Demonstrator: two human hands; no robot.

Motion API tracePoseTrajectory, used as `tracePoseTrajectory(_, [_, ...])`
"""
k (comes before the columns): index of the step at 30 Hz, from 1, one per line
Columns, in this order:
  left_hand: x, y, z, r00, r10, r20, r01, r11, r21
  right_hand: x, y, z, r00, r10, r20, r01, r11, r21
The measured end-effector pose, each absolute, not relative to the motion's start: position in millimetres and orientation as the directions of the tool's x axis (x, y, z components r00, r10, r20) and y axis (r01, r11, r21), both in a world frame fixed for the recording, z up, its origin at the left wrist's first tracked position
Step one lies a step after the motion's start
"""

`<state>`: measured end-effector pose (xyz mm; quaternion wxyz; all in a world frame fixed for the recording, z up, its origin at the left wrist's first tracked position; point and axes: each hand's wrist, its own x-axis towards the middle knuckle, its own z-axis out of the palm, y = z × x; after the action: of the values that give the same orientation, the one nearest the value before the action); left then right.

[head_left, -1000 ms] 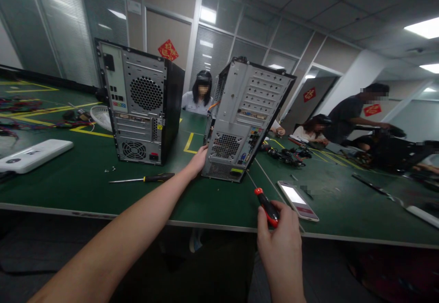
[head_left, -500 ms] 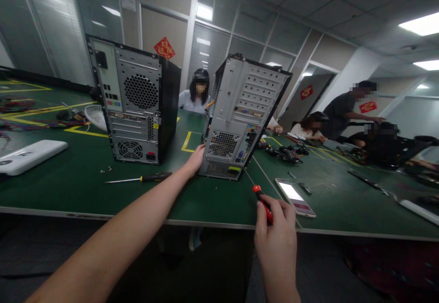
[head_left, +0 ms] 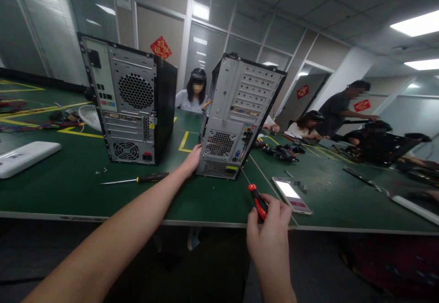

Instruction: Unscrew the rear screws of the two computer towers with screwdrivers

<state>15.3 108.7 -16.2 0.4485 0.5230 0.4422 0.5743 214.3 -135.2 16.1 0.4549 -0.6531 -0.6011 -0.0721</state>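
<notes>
The right hand (head_left: 270, 230), low and right of centre in the frame, pinches the red driver (head_left: 254, 195) between thumb and fingers, its shaft pointing up to the lower right corner of the tower (head_left: 222, 88) at the centre. Whether the tip sits in a screw cannot be told; if it is badly seated or at a slant, turning or pushing could make it slip, scratch the metal or chew a screw head. The left hand (head_left: 193, 159) is against the tower's lower left edge, its fingertips hidden, so how firmly it grips cannot be told. With support seen only low on one side, a hard push near the base could slide or twist the tall case. The orange cable (head_left: 208, 103) on its left side could snag if the case turned. The phone (head_left: 291, 195), right of the driver, might be knocked by a slipping wrist. At lower left, the small screws (head_left: 105, 170) lie loose near the yellow driver (head_left: 151, 178) and the second tower (head_left: 132, 106); a sweep of the left forearm could scatter them over the table (head_left: 192, 204).
</notes>
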Motion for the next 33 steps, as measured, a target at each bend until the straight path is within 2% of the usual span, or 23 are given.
tracePoseTrajectory(10, [18.1,102.6,-11.5,-0.057,0.971,0.232,-0.054,-0.235,0.971,213.4,-136.1,16.2,0.241,0.717,0.654,0.861,0.154,-0.485])
tracePoseTrajectory(18, [16.6,100.5,-9.2,-0.054,0.985,0.163,-0.068,-0.167,0.984,212.0,-135.6,16.8,0.249,0.725,0.642,0.860,0.140,-0.491])
tracePoseTrajectory(25, [15.2,106.2,-14.9,-0.047,0.982,0.180,-0.057,-0.183,0.982,213.0,-135.3,15.9,0.265,0.739,0.619,0.853,0.120,-0.509])
tracePoseTrajectory(33, [15.7,98.9,-7.9,-0.045,0.985,0.168,-0.066,-0.171,0.983,212.9,-133.9,15.0,0.228,0.725,0.650,0.854,0.173,-0.492])
